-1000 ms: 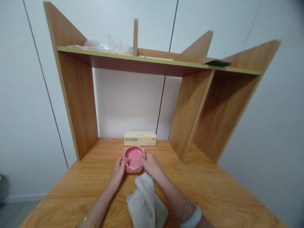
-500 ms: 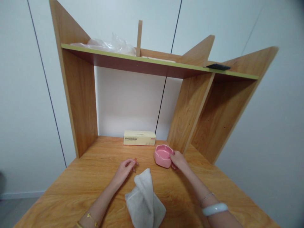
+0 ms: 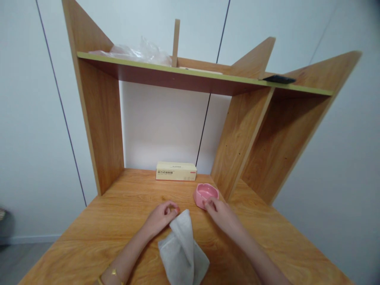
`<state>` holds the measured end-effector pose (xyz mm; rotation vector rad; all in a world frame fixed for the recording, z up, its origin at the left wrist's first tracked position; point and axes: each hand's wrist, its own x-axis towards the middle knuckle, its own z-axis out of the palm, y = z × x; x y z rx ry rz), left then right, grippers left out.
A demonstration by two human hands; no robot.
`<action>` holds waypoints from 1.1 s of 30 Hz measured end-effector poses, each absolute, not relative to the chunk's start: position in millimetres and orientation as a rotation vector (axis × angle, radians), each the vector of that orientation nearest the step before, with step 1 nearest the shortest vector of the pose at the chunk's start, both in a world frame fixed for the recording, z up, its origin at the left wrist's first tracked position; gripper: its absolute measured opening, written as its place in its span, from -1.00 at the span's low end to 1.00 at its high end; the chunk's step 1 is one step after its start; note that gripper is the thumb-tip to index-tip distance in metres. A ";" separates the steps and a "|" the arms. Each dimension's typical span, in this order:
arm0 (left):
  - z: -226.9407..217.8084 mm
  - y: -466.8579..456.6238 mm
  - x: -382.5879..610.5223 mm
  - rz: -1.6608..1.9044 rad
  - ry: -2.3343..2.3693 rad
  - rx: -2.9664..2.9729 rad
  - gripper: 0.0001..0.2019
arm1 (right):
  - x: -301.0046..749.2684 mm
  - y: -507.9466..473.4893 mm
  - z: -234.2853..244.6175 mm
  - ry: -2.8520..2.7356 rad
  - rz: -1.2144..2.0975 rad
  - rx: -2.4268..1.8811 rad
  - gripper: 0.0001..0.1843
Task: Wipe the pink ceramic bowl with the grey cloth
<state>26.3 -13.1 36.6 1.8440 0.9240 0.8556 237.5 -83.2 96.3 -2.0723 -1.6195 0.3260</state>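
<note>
A small pink dish [image 3: 206, 193] rests on the wooden desk [image 3: 133, 206] beside the upright divider. My right hand [image 3: 221, 214] lies just in front of it, fingertips at its near rim, fingers loosely extended and holding nothing. My left hand [image 3: 162, 215] is curled, fingers pinched on the top edge of a crumpled white cloth [image 3: 181, 249] that lies between my forearms.
A cream cardboard box [image 3: 176, 171] lies at the back of the desk against the white wall. Wooden dividers [image 3: 237, 138] rise on the right and left. The upper shelf [image 3: 178, 73] carries a clear plastic bag [image 3: 139, 51] and a flat black object [image 3: 279, 79].
My right hand carried the pink dish from the desk's middle to the right, set it by the divider and let go. My left hand released the dish and moved onto the cloth.
</note>
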 end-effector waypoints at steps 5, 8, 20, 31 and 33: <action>37.7 -19.2 30.3 0.800 0.883 1.869 -0.72 | 222.1 -121.2 74.4 -1.827 0.681 -2.027 -0.77; 39.4 -22.7 32.5 0.788 0.831 1.869 -0.72 | 216.5 -130.9 60.5 -1.750 0.879 -1.960 -0.86; 60.9 -31.5 32.3 1.039 0.751 1.731 -0.68 | 227.8 -121.5 42.2 -1.469 0.761 -1.841 -0.86; 63.7 -37.9 36.1 1.092 0.692 1.703 -0.64 | 309.9 -148.5 30.4 -1.177 0.471 -1.715 -0.83; 62.8 -40.1 38.3 1.076 0.685 1.715 -0.63 | 323.4 -154.3 28.1 -1.124 0.403 -1.756 -0.80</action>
